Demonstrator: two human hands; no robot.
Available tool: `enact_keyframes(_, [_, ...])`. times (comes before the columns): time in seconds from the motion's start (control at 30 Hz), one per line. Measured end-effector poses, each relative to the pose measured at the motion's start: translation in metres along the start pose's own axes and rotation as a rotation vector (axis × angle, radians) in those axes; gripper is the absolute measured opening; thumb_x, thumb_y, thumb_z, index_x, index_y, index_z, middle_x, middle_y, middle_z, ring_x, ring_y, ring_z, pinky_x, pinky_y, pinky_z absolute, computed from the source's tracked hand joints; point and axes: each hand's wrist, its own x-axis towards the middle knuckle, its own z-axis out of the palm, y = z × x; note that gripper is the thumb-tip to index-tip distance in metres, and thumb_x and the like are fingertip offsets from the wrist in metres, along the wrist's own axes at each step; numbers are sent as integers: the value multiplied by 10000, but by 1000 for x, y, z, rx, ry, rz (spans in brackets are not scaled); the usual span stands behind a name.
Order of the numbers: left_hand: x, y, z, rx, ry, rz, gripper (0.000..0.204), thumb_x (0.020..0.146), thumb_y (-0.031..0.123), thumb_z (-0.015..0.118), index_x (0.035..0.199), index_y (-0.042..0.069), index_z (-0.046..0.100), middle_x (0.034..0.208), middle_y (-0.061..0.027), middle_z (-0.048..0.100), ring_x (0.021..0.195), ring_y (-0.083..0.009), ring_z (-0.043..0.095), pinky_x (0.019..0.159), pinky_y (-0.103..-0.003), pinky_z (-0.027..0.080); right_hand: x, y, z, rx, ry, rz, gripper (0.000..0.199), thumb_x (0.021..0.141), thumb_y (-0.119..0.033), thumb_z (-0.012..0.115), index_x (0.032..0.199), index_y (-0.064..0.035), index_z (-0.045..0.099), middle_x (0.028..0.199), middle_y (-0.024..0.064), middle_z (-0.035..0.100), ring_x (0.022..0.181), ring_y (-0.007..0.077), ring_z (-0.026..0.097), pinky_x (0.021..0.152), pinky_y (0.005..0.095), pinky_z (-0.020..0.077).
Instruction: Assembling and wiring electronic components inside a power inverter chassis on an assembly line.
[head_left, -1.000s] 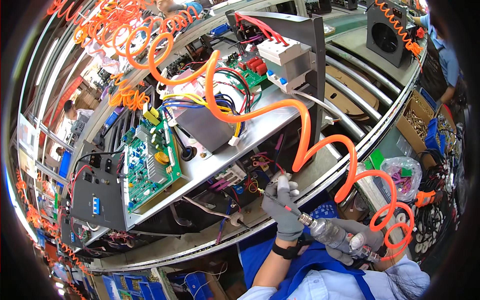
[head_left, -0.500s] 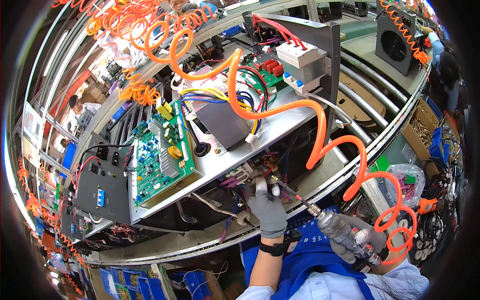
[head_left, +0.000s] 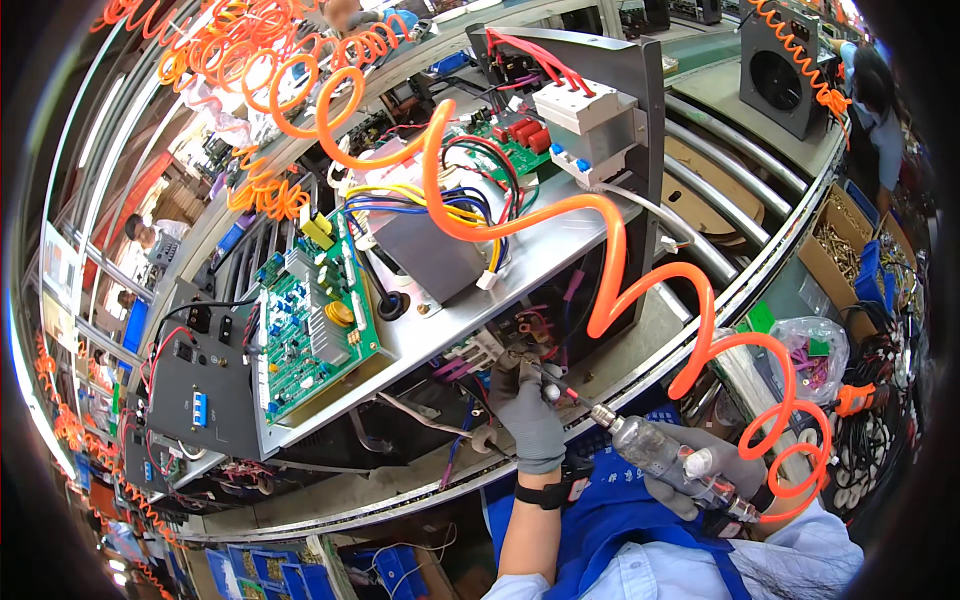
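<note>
My right hand (head_left: 738, 466), in a grey glove, is wrapped around a pneumatic screwdriver (head_left: 648, 446) with a clear, silvery body. An orange coiled air hose (head_left: 708, 320) runs to its rear end. The driver's bit points up and left, its tip at the fingers of my left hand (head_left: 528, 425). That hand is also gloved in grey, fingers drawn together beside a pale terminal part (head_left: 478, 350) under the edge of a metal chassis plate (head_left: 440, 325). What the left fingers pinch is hidden. A black band circles my left wrist.
On the chassis sit a green circuit board (head_left: 315, 330), a dark grey transformer block (head_left: 428, 255) and a white breaker (head_left: 585, 115). Metal rollers (head_left: 715, 210) lie behind. A box of screws (head_left: 838, 245) and a plastic bag (head_left: 815, 355) are at right, blue bins (head_left: 275, 570) below.
The screwdriver and my right hand have moved up and left, and less of the bit shows beside my left fingers. The chassis has shifted slightly left in view.
</note>
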Motion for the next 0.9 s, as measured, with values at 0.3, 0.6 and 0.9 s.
enact_keyframes(0.3, [4,-7,-7,76,5,-14,135,952,44,514,1034,22,618,860,-77,661,590,-71,537,495,-191,381,14,3,-7,0,-17,-13,839,745,-413,647,1406,-7,328,811,126,578,566,165,579,465,272,468])
enact_keyframes(0.6, [11,-14,-14,244,65,26,132,943,49,537,1011,36,648,827,-15,649,629,-50,555,501,-167,386,31,6,-6,93,20,14,687,783,-381,621,1334,-35,402,839,111,586,592,178,571,514,313,486])
enact_keyframes(0.9, [15,-16,5,-32,12,-123,158,937,56,540,1049,13,642,868,-33,640,667,-80,563,547,-180,425,30,5,-7,122,55,-61,551,838,-334,606,1268,-31,442,876,141,604,625,202,595,542,347,506])
